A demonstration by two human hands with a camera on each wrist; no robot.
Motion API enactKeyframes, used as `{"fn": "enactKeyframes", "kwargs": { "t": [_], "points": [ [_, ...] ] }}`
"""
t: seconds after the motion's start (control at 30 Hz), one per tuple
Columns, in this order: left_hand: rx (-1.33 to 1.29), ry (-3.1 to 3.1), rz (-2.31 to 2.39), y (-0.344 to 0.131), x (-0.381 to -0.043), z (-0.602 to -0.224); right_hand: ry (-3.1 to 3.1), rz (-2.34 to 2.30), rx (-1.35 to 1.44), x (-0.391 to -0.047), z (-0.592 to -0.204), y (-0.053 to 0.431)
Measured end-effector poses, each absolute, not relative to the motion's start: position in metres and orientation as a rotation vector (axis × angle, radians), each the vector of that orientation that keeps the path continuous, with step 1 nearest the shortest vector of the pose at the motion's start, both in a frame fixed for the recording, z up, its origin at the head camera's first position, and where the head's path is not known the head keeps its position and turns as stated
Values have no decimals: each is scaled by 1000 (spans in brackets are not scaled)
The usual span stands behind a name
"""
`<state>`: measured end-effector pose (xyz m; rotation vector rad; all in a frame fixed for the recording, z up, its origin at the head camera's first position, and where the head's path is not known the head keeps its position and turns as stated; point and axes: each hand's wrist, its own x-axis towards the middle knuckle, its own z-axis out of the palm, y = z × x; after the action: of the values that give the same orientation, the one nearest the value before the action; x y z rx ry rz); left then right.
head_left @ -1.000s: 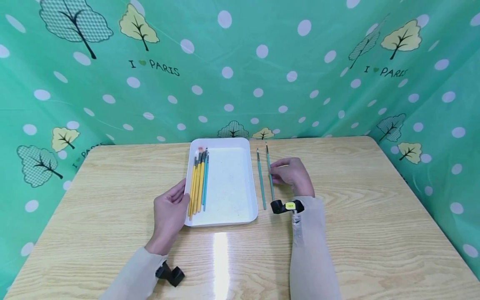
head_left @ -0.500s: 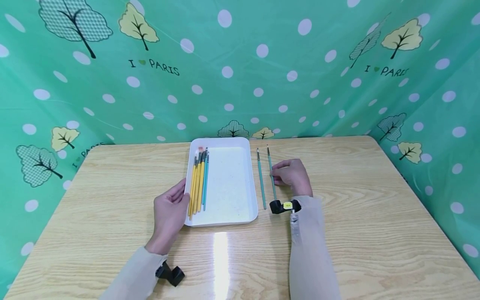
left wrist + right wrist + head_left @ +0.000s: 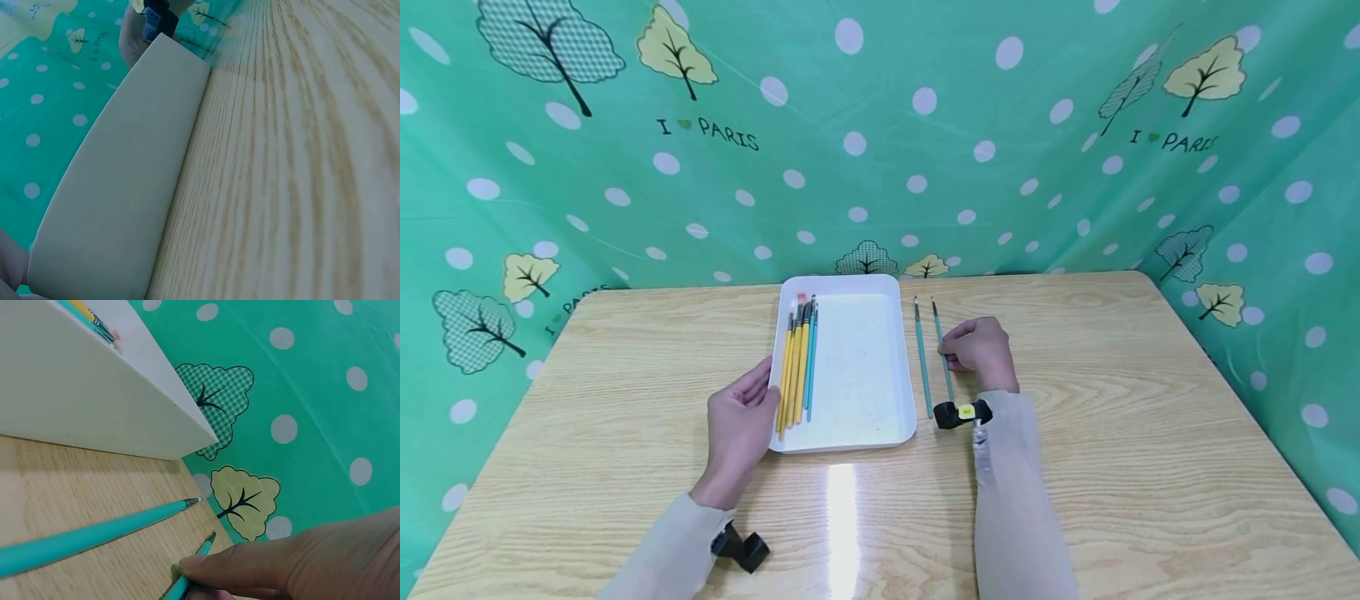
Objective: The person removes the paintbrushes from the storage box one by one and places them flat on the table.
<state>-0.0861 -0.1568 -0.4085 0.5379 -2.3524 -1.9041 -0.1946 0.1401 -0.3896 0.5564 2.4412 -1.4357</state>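
Note:
In the head view my left hand (image 3: 741, 425) grips the left wall of a white tray (image 3: 865, 433), which lies flat on the table. Inside, along that wall, several yellow-handled paintbrushes (image 3: 792, 375) and teal ones (image 3: 809, 362) lie side by side, bristles toward the back. Right of the tray, my right hand (image 3: 981, 348) pinches a teal paintbrush (image 3: 180, 586) between thumb and fingers, its bristles pointing away from me. Another teal paintbrush (image 3: 922, 358) lies on the table between that brush and the tray. The left wrist view shows the tray's outer wall (image 3: 119, 169) up close.
The wood-grain table (image 3: 1150, 433) spreads out on both sides of the tray. A green dotted curtain (image 3: 880, 167) with tree prints hangs right behind its back edge and down the sides. Black wrist cameras sit on both sleeves.
My right hand has drawn its teal paintbrush slightly toward me, so its tip now lines up with the neighbouring brush. My left hand and the tray have stayed in place.

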Motion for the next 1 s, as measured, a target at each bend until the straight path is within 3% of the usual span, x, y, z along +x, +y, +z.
{"fn": "enactKeyframes", "kwargs": {
  "t": [1.0],
  "points": [
    [558, -2368, -1883, -156, -86, -409, 2545, -1309, 556, -192, -383, 143]
  ]
}}
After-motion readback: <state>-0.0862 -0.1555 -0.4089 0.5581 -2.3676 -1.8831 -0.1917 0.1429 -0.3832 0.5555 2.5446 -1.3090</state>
